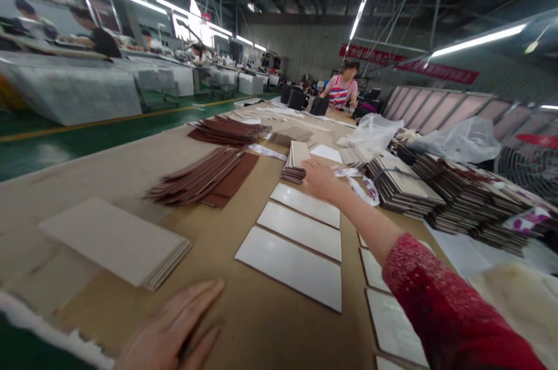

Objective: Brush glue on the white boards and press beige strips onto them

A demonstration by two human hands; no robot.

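My right hand (320, 179) reaches far across the table, its fingers closed on the right end of a small stack of beige panels (299, 155). Fingertips there are partly hidden. Just nearer than that hand, three glossy white panels (290, 262) lie flat in a column. More white panels (394, 317) form a second column, partly behind my red sleeve. At the near edge my left hand (174, 329) is open, fingers stretched and thumb apart, holding nothing. Beyond it to the left is a stack of large pale beige boards (115, 239).
Fanned brown strips (203, 175) and another brown pile (229, 130) lie left of centre. Bundled dark-edged panels (403, 184) and clear plastic bags (372, 131) stand at right. A person (342, 91) is at the table's far end. A fan (529, 169) stands far right.
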